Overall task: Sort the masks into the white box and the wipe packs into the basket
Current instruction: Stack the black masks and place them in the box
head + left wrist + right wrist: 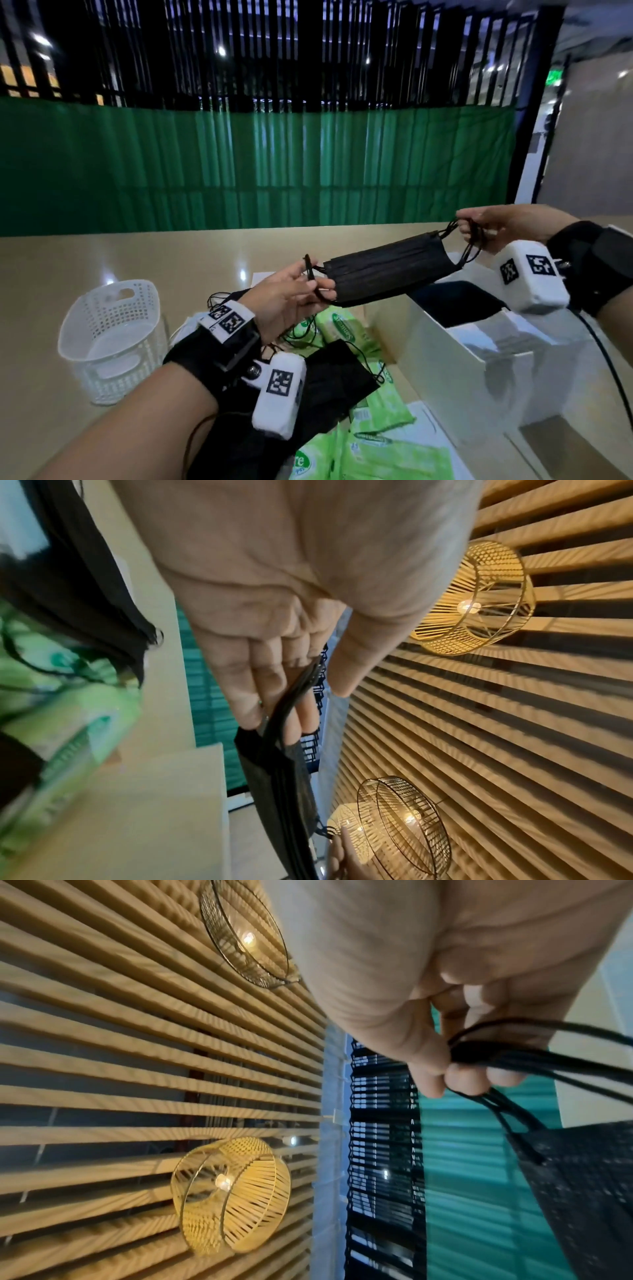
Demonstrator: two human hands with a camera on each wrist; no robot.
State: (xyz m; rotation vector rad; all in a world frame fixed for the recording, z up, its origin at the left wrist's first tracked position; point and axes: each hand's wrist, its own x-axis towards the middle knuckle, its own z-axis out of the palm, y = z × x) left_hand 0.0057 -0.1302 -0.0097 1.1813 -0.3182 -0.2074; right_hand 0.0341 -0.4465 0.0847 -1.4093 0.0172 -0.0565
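Note:
A bundle of black masks (387, 270) hangs stretched between my two hands above the table. My left hand (308, 291) has the ear loops hooked around its fingers at the left end; in the left wrist view the loops run between the fingers (274, 696) to the masks (284, 791). At the right end my right hand (479, 229) pinches the other loops, with thumb and fingertips (455, 1069) closed on the cords above the masks (582, 1191). The white box (428, 342) stands below the right end, something dark inside. The white basket (116, 380) sits at the left.
Green wipe packs (342, 329) and more black masks (339, 380) lie heaped on the beige table between basket and box, under my left forearm. The left wrist view shows the wipe packs (68, 723) too. A green curtain backs the table's far edge.

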